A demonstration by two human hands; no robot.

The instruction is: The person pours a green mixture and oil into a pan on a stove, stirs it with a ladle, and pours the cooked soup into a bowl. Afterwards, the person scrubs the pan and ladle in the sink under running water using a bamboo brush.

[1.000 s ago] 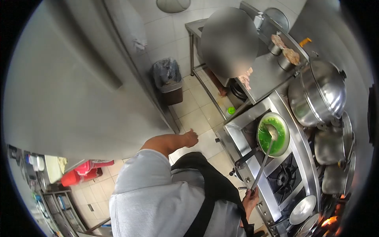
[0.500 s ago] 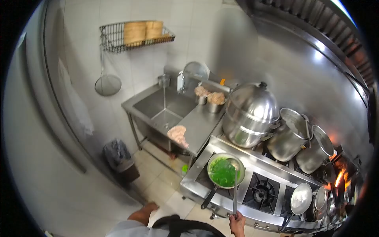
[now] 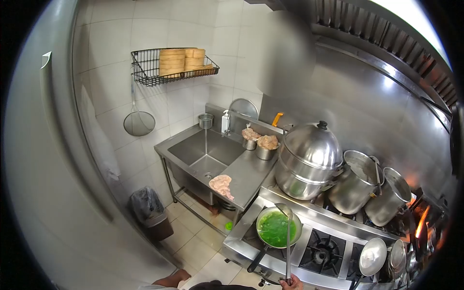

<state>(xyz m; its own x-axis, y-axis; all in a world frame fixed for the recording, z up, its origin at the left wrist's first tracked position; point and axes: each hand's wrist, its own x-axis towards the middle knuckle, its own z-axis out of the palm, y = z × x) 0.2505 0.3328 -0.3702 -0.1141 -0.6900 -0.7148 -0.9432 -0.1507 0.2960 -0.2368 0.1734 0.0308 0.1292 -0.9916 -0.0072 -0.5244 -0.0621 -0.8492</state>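
Note:
My right hand (image 3: 292, 282) is closed around the lower end of a long metal ladle (image 3: 288, 251). The ladle's bowl (image 3: 284, 209) is at the far rim of a pan (image 3: 297, 234); I cannot tell whether it touches the rim. Bright green leafy food in liquid (image 3: 275, 229) fills the pan, which sits on the stove's front left burner. The pan's black handle (image 3: 257, 259) points toward me, and no hand is on it. My left hand (image 3: 177, 279) shows at the bottom edge, away from the stove, its fingers not clear.
Right of the pan is a bare burner (image 3: 321, 254), then another pan (image 3: 372, 257). Behind stand a domed steamer (image 3: 309, 154) and tall pots (image 3: 355, 186); flames (image 3: 422, 221) burn at far right. Water runs into a sink (image 3: 186, 150). Raw meat (image 3: 222, 186) lies on its drainboard.
The ladle's bowl has moved from the green food to the pan's far rim. The view has tilted up, so the scene sits lower and less of my hands shows.

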